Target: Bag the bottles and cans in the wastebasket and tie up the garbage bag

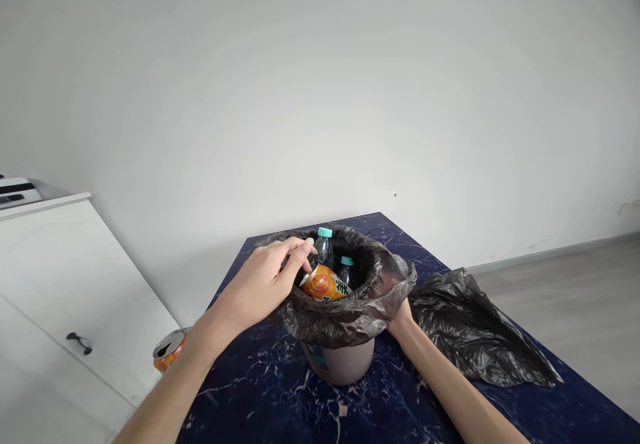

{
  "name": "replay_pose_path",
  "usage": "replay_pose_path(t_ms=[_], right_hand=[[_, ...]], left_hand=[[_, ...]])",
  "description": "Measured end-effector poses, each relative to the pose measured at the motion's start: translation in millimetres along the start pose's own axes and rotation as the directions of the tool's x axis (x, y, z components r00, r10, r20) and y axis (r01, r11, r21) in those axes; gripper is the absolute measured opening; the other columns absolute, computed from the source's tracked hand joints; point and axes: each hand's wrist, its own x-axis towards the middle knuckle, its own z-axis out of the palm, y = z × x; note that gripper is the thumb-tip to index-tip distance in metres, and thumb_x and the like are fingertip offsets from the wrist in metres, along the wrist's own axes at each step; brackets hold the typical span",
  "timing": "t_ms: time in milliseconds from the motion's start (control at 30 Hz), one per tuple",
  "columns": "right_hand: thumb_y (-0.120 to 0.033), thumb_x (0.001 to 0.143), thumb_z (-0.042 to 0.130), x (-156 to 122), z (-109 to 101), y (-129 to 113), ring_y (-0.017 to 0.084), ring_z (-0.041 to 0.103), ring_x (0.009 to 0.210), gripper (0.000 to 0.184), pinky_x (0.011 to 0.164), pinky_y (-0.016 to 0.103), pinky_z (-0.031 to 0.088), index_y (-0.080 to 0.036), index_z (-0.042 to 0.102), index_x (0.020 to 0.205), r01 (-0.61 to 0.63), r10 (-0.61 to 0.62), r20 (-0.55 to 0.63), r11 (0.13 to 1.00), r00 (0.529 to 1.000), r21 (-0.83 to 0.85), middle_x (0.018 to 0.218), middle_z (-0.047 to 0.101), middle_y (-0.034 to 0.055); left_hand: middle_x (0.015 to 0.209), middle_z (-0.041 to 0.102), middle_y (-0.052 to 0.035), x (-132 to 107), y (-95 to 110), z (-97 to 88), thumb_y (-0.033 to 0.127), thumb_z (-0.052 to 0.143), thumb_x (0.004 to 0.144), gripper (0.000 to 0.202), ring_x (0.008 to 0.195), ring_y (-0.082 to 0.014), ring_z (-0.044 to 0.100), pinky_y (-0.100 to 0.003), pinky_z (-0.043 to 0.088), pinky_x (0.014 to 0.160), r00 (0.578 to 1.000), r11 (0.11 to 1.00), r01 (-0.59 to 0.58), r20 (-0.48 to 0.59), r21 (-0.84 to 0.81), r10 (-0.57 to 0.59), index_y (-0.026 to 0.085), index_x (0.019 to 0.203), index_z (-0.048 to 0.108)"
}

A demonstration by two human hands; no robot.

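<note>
A grey trash bin [345, 364] stands upright on the table, lined with a black trash bag [345, 321] folded over its rim. Inside it lie an orange drink can [323, 283], tilted, and two clear plastic bottles with teal caps, the taller bottle [324, 251] behind and the other bottle [347, 272] at the right. My left hand [273, 267] reaches over the left rim, fingers loosely bent and slightly apart, fingertips close to the can's upper end; whether they touch it is unclear. Under the bag's overhang, my right hand [397, 301] grips at the right side, its fingers mostly covered by the plastic.
Another orange can [170, 349], opened, stands left of my left forearm. A second black plastic bag [480, 331] lies crumpled on the right of the dark blue marbled table [260, 391]. A white cabinet [90, 284] is at the left, with a white wall [300, 97] behind.
</note>
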Motion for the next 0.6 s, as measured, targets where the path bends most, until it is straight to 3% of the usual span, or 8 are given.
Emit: replay_pose_path(t_ms=[167, 300, 433, 500, 600], right_hand=[[-0.046, 0.085, 0.083, 0, -1, 0, 0.025, 0.081, 0.106, 0.036, 0.095, 0.038, 0.067, -0.031, 0.083, 0.118, -0.003, 0.003, -0.009, 1.000, 1.000, -0.002, 0.123, 0.084, -0.0007], [-0.046, 0.086, 0.083, 1, -2, -1, 0.025, 0.081, 0.106, 0.034, 0.096, 0.040, 0.067, -0.033, 0.084, 0.117, -0.003, 0.003, -0.006, 1.000, 1.000, -0.006, 0.122, 0.084, -0.0016], [-0.045, 0.086, 0.083, 1, -4, 0, 0.026, 0.082, 0.103, 0.029, 0.096, 0.042, 0.067, -0.033, 0.084, 0.112, 0.001, -0.001, 0.002, 1.000, 1.000, -0.014, 0.114, 0.086, -0.0021], [-0.044, 0.085, 0.083, 1, -4, 0, 0.025, 0.082, 0.099, 0.027, 0.093, 0.042, 0.068, -0.033, 0.084, 0.111, 0.000, 0.000, 0.007, 1.000, 1.000, -0.021, 0.110, 0.086, -0.0023], [-0.041, 0.084, 0.084, 1, -5, 1, 0.025, 0.083, 0.092, 0.024, 0.086, 0.040, 0.069, -0.032, 0.085, 0.106, -0.006, 0.006, 0.004, 0.999, 1.000, -0.033, 0.104, 0.087, -0.0024]], left_hand=[[0.123, 0.081, -0.0029, -11, -11, -4.9, 0.056, 0.040, 0.113, 0.043, 0.116, -0.0263, 0.073, -0.043, 0.056, 0.104, 0.980, 0.999, 0.003, -0.198, 0.040, 0.005, 0.029, 0.116, 0.074], [0.132, 0.077, -0.0022, -33, -31, -15.4, 0.054, 0.039, 0.112, 0.042, 0.121, -0.0283, 0.071, -0.041, 0.056, 0.104, 0.885, 0.985, 0.161, -0.450, 0.061, -0.117, 0.028, 0.121, 0.070], [0.142, 0.071, -0.0065, -70, -73, -21.0, 0.060, 0.035, 0.109, 0.049, 0.127, -0.0354, 0.066, -0.043, 0.058, 0.092, 0.766, 0.889, 0.451, -0.546, 0.079, -0.340, 0.028, 0.133, 0.065], [0.144, 0.067, -0.0146, -89, -100, -17.8, 0.064, 0.035, 0.106, 0.057, 0.129, -0.0421, 0.064, -0.052, 0.055, 0.102, 0.748, 0.823, 0.549, -0.525, 0.147, -0.406, 0.022, 0.133, 0.063], [0.143, 0.064, -0.0262, -114, -138, -7.9, 0.064, 0.037, 0.103, 0.062, 0.143, -0.0496, 0.054, -0.064, 0.037, 0.124, 0.749, 0.752, 0.592, -0.542, 0.289, -0.381, 0.015, 0.135, 0.058]])
